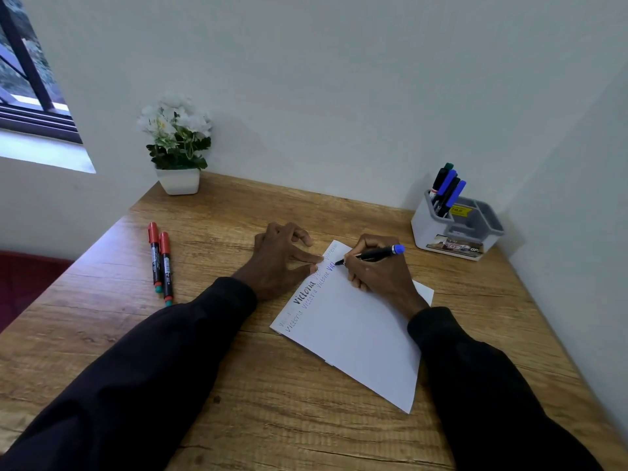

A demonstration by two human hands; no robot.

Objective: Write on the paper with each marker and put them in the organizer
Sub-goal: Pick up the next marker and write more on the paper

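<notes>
1. Two red-capped markers [155,256] lie side by side on the surface [238,385] at 9 o'clock from the left grip [278,260], the nearer one, long axes 12 to 6.
2. The right grip [377,271] is clamped round a blue marker [375,254]: tip on the paper [356,334] toward 9, blue end toward 3.
3. The left grip, fingers spread, pins the paper's edge.
4. The organizer [436,234] stands at 2 o'clock from the right grip.

- Looks like a study corner in a home or small office.
- Wooden desk [238,385] pushed into a corner of plain white walls [339,79].
- Far left, a window [30,107] with a deep sill.
- Potted white flowers [176,130] at the desk's far left.
- Grey organizer [429,232] with markers [448,182] at far right; paper [356,334] with handwriting near the middle.
</notes>
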